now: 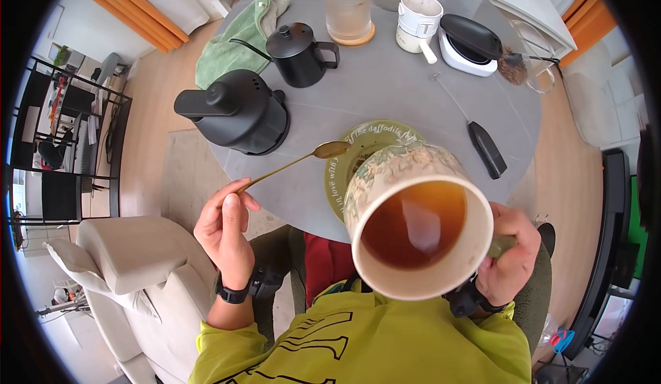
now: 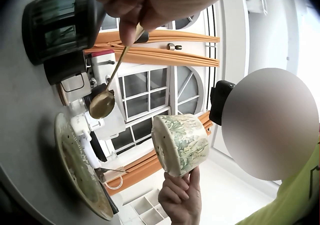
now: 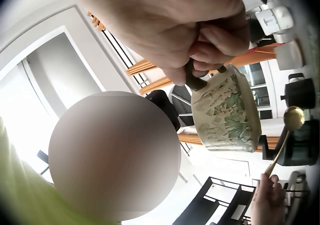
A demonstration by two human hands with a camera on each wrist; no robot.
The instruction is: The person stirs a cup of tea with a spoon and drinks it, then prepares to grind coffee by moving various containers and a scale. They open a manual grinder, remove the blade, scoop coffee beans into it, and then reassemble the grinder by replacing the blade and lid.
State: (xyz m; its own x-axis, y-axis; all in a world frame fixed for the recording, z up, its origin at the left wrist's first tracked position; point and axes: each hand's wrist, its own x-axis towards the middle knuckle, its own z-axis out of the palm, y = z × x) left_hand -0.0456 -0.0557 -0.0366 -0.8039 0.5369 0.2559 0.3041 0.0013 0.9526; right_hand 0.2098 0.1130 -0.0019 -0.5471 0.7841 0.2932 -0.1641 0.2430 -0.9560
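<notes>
In the head view, the right hand (image 1: 511, 254) grips the green handle of a floral mug (image 1: 403, 167), which is raised and tilted toward the person, with amber-brown liquid (image 1: 415, 226) inside. The left hand (image 1: 231, 229) pinches the thin handle of a gold spoon (image 1: 331, 150), its bowl held over the left edge of a green lettered plate (image 1: 335, 171). Small dark bits lie on the plate. The left wrist view shows the mug (image 2: 186, 141) lifted near the person's head, apart from the spoon (image 2: 102, 104). In the right wrist view, fingers (image 3: 215, 47) curl round the mug's handle.
On the grey table (image 1: 310, 112) stand a black grinder-like appliance (image 1: 237, 112), a black kettle (image 1: 296, 57), a green cloth (image 1: 237, 33), a glass (image 1: 348, 14), a white cup (image 1: 419, 16) and a black handheld whisk (image 1: 487, 150). A beige chair (image 1: 138, 253) is at left.
</notes>
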